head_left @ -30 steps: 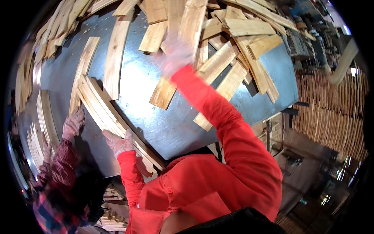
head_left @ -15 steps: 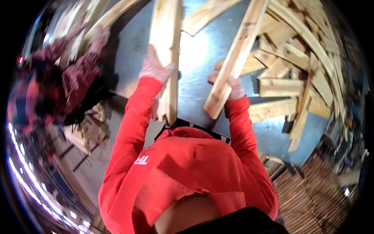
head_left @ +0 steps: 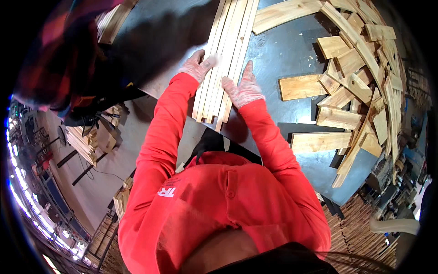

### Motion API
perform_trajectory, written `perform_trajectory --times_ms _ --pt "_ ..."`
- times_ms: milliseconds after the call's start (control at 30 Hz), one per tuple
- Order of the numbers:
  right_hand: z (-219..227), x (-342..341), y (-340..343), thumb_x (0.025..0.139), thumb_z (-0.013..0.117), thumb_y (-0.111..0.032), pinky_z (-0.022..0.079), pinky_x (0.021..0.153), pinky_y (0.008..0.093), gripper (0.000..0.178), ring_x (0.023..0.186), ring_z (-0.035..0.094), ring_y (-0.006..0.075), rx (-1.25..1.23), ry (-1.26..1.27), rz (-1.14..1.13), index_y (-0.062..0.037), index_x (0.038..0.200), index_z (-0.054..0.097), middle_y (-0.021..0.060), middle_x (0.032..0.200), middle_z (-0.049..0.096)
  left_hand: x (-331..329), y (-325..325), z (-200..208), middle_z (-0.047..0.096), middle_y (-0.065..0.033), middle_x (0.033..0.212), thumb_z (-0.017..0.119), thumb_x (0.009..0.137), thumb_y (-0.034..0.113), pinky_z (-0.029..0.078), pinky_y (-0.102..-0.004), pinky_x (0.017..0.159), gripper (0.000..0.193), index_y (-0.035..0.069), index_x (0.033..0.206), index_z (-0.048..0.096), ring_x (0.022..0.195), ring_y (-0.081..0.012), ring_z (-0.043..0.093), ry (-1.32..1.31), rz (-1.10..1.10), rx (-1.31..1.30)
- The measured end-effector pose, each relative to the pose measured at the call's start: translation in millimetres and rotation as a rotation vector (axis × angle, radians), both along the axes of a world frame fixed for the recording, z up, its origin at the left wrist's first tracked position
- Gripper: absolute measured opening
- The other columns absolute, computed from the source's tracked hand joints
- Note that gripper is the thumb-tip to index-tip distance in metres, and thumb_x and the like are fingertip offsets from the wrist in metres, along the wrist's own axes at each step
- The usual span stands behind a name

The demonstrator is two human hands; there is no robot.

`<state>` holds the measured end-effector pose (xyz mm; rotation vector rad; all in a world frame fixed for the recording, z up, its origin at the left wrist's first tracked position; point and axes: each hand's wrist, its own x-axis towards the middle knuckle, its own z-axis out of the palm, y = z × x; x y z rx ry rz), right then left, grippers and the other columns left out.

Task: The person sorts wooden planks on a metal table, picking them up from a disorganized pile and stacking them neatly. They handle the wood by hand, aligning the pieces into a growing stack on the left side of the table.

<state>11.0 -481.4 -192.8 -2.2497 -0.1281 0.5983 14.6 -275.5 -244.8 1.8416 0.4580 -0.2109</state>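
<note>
A bundle of several long thin wooden slats (head_left: pixel 228 50) lies side by side on the dark metal table (head_left: pixel 283 59), running away from me. My left hand (head_left: pixel 197 66), in a pale glove, rests on the bundle's left edge with fingers spread. My gloved right hand (head_left: pixel 243 87) lies flat on the right side of the bundle near its close end. Both red sleeves reach up from the lower edge. Neither hand closes around a slat.
Shorter wooden boards (head_left: pixel 302 86) and long curved strips (head_left: pixel 360 55) lie scattered and heaped on the table's right side. Another person in a plaid shirt (head_left: pixel 68 50) stands at the left. Stacks of slats (head_left: pixel 84 144) sit on the floor at left, more timber (head_left: pixel 360 228) at lower right.
Half a second ago each hand held a board upright off the table. Now the slats lie flat as one bundle and both hands press on top of it.
</note>
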Motion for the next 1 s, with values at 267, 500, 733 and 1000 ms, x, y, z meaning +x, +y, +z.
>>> perform_trajectory --times_ms 267,500,733,1000 --pt "-10 -2 29 0.065 0.084 -0.011 0.048 0.095 0.0347 0.092 0.112 0.058 0.022 0.658 0.147 -0.2 0.0029 0.136 0.028 0.0151 0.119 0.06 -12 30 38 0.068 -0.011 0.105 0.065 0.088 0.039 0.045 -0.0311 0.09 0.052 0.006 0.127 0.057 0.1 -0.0174 0.06 0.182 -0.046 -0.133" --pt "-27 -44 72 0.071 0.082 -0.024 0.045 0.097 0.0339 0.088 0.113 0.058 0.0248 0.367 0.024 -0.052 -0.0059 0.139 0.03 0.0132 0.122 0.059 -46 57 60 0.065 -0.0212 0.105 0.047 0.093 0.035 0.046 -0.0331 0.087 0.042 0.005 0.12 0.059 0.097 -0.0288 0.062 0.068 -0.096 0.056" --pt "13 -9 23 0.084 0.066 -0.041 0.041 0.102 0.0359 0.082 0.124 0.051 0.0339 0.232 0.14 0.117 0.0016 0.144 0.031 0.0264 0.13 0.053 -95 101 38 0.058 0.0002 0.082 0.055 0.094 0.033 0.045 -0.0293 0.073 0.033 0.004 0.107 0.062 0.079 -0.0108 0.05 -0.042 0.026 -0.021" --pt "-5 120 43 0.087 0.054 -0.055 0.035 0.107 0.0385 0.077 0.128 0.046 0.0385 -0.044 -0.08 0.067 -0.0004 0.14 0.041 0.027 0.136 0.047 -82 75 37 0.065 -0.0155 0.109 0.072 0.079 0.025 0.049 -0.0317 0.088 0.063 -0.007 0.128 0.049 0.096 -0.0204 0.062 0.14 0.01 -0.301"
